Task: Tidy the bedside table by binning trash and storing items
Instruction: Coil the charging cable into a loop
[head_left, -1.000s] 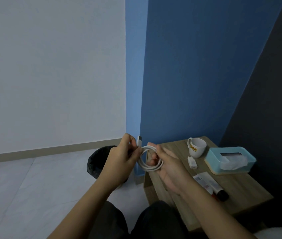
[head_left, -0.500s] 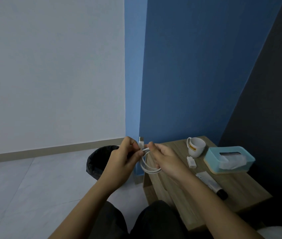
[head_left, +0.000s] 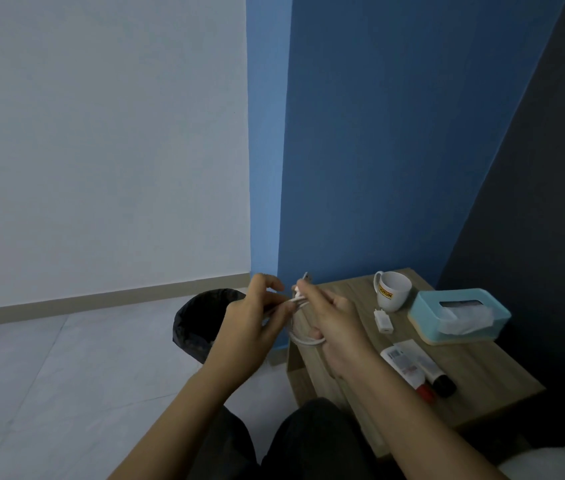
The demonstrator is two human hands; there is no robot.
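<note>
Nearest the camera, dark-clothed knees sit under two bare forearms. The left hand (head_left: 251,323) and right hand (head_left: 333,323) meet above the near-left corner of the bedside table (head_left: 482,382), both pinching a coiled white cable (head_left: 303,336); its loop hangs between the palms and its plug end pokes up above the right fingers. On the table lie two tubes (head_left: 416,370), then a white charger (head_left: 384,320), a teal tissue box (head_left: 457,315) and a mug (head_left: 392,289). A black bin (head_left: 198,323) stands behind the left hand.
</note>
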